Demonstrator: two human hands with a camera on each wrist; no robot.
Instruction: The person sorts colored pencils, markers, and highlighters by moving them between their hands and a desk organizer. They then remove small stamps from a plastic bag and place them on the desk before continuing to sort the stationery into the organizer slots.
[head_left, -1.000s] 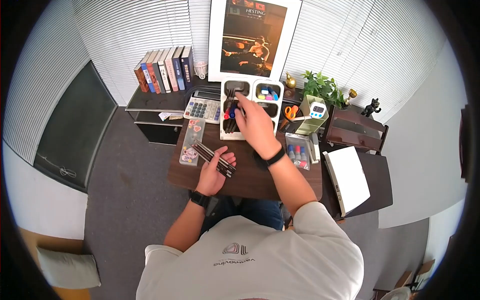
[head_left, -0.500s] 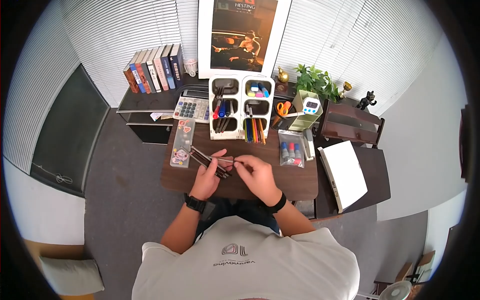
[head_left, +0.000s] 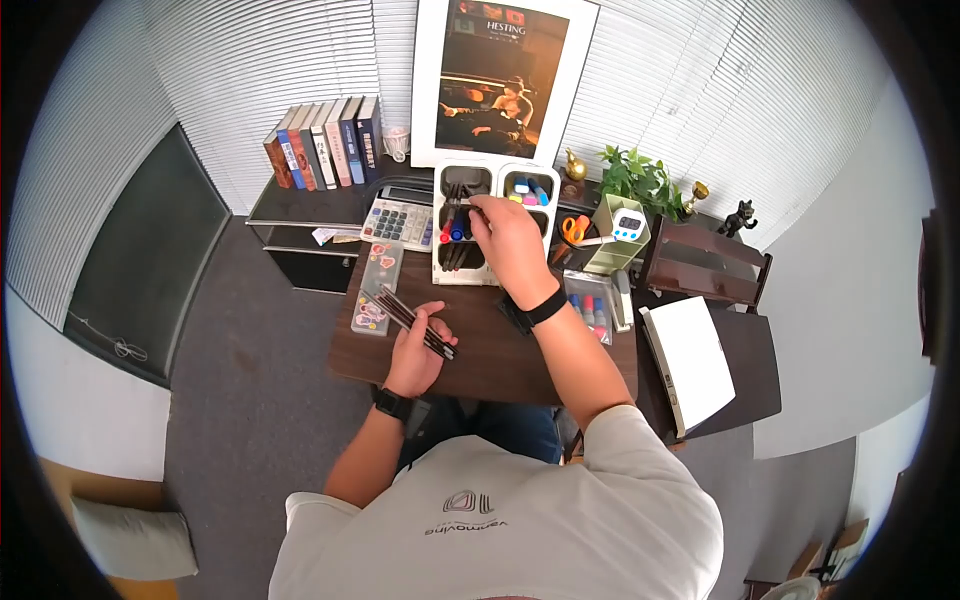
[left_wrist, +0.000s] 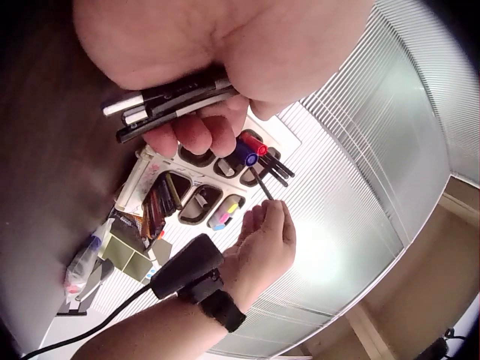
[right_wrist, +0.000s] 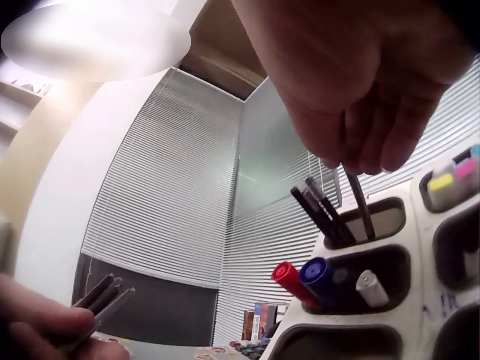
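My left hand (head_left: 418,350) grips a bundle of dark pens (left_wrist: 169,105) low over the brown table (head_left: 500,350). Over the back left compartment of a white desk organizer (head_left: 438,272), my right hand (head_left: 515,245) pinches a slim dark pen (right_wrist: 361,206) between thumb and fingertips. That pen's lower end is inside the compartment, beside several upright dark pens (right_wrist: 322,214). One compartment nearer stand a red marker (right_wrist: 291,279), a blue marker (right_wrist: 318,276) and a white-capped one (right_wrist: 371,289). Highlighters (head_left: 527,188) fill the back right compartment. The right hand hides part of the organizer in the head view.
Left of the organizer are a calculator (head_left: 398,222) and a clear box with stickers (head_left: 372,315). To its right stand a cup with orange scissors (head_left: 574,230), a green holder with a white timer (head_left: 628,224), and a clear bag of markers (head_left: 588,310).
My right hand came back from the organizer to the left hand's bundle, took a pen, and reached forward to the back left compartment with it. The left hand stayed low, still holding pens.
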